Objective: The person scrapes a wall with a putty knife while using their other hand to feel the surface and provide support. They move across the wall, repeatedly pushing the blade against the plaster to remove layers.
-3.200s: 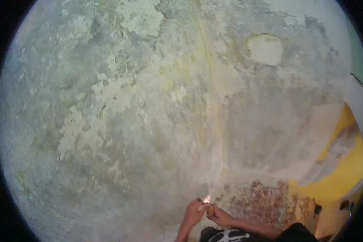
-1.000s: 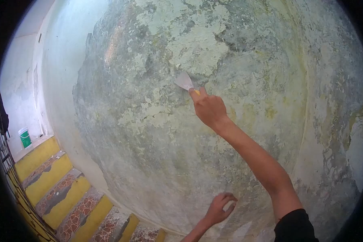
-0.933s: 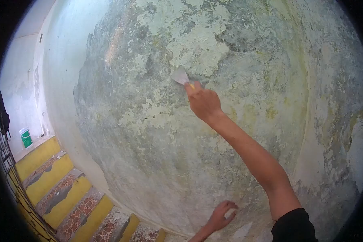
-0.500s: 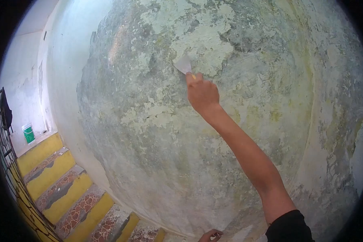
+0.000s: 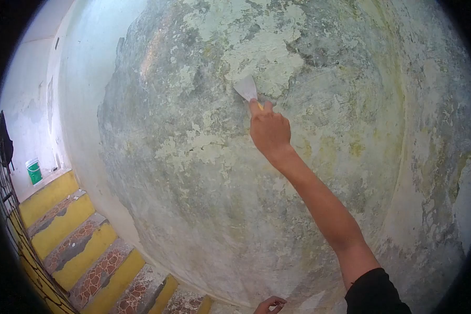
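My right hand (image 5: 270, 130) is wrapped round the yellow handle of a scraper (image 5: 246, 88). The scraper's wide metal blade points up and left against the peeling wall (image 5: 209, 183), just below a pale patch of flaking paint. At the bottom edge of the view, my left hand (image 5: 270, 305) is partly visible near the foot of the wall. Its fingers look curled, and whether they hold anything is hidden.
Yellow-fronted stairs (image 5: 97, 251) with worn, patterned treads climb at the lower left. A dark metal railing (image 5: 13, 209) runs along their outer side. On the top landing stands a green and white bucket (image 5: 34, 171).
My right hand and the scraper have moved slightly right and down across the wall. My left hand has shifted a little to the left.
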### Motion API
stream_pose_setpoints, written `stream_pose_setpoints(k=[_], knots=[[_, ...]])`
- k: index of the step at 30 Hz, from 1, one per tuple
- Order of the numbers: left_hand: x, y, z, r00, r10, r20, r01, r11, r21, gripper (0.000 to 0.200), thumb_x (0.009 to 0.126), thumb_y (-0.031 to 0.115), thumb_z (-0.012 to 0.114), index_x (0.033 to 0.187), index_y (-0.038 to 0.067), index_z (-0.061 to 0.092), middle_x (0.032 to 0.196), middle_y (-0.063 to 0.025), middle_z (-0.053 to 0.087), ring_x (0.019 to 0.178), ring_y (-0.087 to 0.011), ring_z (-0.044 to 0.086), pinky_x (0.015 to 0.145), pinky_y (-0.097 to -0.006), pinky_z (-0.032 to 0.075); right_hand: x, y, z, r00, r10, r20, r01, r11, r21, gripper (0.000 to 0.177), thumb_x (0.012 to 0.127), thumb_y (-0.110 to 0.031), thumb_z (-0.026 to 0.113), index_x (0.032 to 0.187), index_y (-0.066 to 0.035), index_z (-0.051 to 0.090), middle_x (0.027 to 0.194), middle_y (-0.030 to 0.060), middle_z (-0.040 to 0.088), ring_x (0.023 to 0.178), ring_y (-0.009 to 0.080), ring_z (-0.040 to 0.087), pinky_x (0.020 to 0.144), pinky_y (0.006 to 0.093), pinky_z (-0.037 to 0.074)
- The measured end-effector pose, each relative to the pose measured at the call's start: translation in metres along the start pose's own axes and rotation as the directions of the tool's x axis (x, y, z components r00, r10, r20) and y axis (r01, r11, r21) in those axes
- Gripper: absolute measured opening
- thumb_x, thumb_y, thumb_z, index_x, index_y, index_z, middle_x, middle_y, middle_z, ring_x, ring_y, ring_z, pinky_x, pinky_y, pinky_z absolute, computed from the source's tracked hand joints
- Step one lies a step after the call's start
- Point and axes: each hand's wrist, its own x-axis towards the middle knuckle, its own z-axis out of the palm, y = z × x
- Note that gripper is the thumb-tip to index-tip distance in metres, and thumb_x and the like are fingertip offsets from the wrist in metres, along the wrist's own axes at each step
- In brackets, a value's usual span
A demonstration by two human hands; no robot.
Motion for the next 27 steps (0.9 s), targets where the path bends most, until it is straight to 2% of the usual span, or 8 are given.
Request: stream_pose_setpoints(k=[7,9,12,16,18,20,25,27], knots=[[0.008,0.01,0.005,0.995,-0.065,0.077,0.067,0.997,-0.031,0.032,0.097,0.03,0.061,0.124,0.012,0.06,0.121,-0.0106,0.059,0.102,-0.0235,0.061,0.087,-0.0395,0.05,0.023,0.005,0.012,0.985,-0.157,-0.073,0.154,0.987,-0.037,0.021,0.089,-0.011,0.054,0.108,-0.008,0.06,0.088,0.0125,0.06,0.066,0.0284,0.069,0.054,0.0385,0.057],[0.023,0.018,-0.003,0.959,-0.278,0.055,0.273,0.959,0.081,0.043,0.093,0.019,0.063,0.133,0.009,0.05,0.115,-0.0138,0.059,0.104,-0.029,0.058,0.09,-0.0382,0.047,-0.033,0.017,0.006,0.981,-0.192,0.02,0.193,0.981,-0.033,0.024,0.088,-0.01,0.054,0.111,-0.008,0.059,0.085,0.0108,0.058,0.062,0.0263,0.068,0.051,0.0368,0.055],[0.04,0.024,-0.034,0.993,-0.121,0.007,0.117,0.973,0.2,0.05,0.092,0.022,0.065,0.136,0.007,0.045,0.116,-0.0099,0.059,0.104,-0.0225,0.057,0.093,-0.036,0.046,-0.116,0.032,0.014,0.922,-0.343,0.18,0.354,0.935,-0.032,0.029,0.087,-0.009,0.056,0.116,-0.008,0.058,0.083,0.009,0.056,0.057,0.0235,0.066,0.046,0.0333,0.053],[0.078,0.06,-0.058,0.997,0.025,-0.074,-0.008,0.974,0.225,0.048,0.093,0.021,0.064,0.135,0.006,0.046,0.115,-0.0132,0.059,0.104,-0.0257,0.058,0.091,-0.0376,0.047,-0.094,0.013,0.024,0.917,-0.366,0.16,0.365,0.93,0.038,0.025,0.086,-0.009,0.057,0.111,-0.007,0.059,0.084,0.0085,0.056,0.056,0.0216,0.066,0.046,0.0325,0.053],[0.097,0.077,-0.056,0.996,0.048,-0.077,-0.03,0.976,0.216,0.047,0.092,0.02,0.065,0.134,0.006,0.047,0.114,-0.0124,0.06,0.104,-0.0249,0.059,0.091,-0.0371,0.047,-0.061,-0.007,0.037,0.903,-0.429,0.036,0.427,0.903,0.045,0.02,0.086,-0.009,0.057,0.105,-0.006,0.06,0.084,0.0087,0.057,0.056,0.0209,0.065,0.047,0.0323,0.053],[0.114,0.089,-0.053,0.993,0.075,-0.086,-0.056,0.977,0.205,0.046,0.091,0.02,0.066,0.132,0.006,0.048,0.113,-0.0116,0.061,0.104,-0.024,0.06,0.091,-0.0367,0.048,-0.051,-0.02,0.036,0.904,-0.417,0.09,0.414,0.909,0.05,0.024,0.086,-0.008,0.056,0.11,-0.005,0.058,0.087,0.0103,0.057,0.056,0.0239,0.066,0.047,0.0343,0.053],[0.151,0.112,-0.085,0.914,0.367,-0.172,-0.234,0.823,0.517,0.044,0.087,0.017,0.068,0.127,0.009,0.053,0.121,-0.0144,0.058,0.114,-0.0291,0.054,0.097,-0.04,0.043,-0.056,-0.014,0.021,0.892,-0.401,0.209,0.397,0.916,0.061,0.029,0.086,-0.006,0.055,0.115,-0.004,0.057,0.091,0.0127,0.059,0.06,0.0278,0.067,0.049,0.0359,0.053],[0.177,0.116,-0.095,0.879,0.419,-0.226,-0.19,0.744,0.64,0.052,0.084,0.02,0.071,0.131,0.012,0.051,0.13,-0.0164,0.05,0.121,-0.0328,0.047,0.1,-0.0443,0.04,-0.046,-0.014,0.032,0.887,-0.418,0.197,0.414,0.908,0.061,0.028,0.086,-0.006,0.056,0.114,-0.005,0.057,0.092,0.0142,0.06,0.061,0.0281,0.068,0.05,0.0356,0.054]])
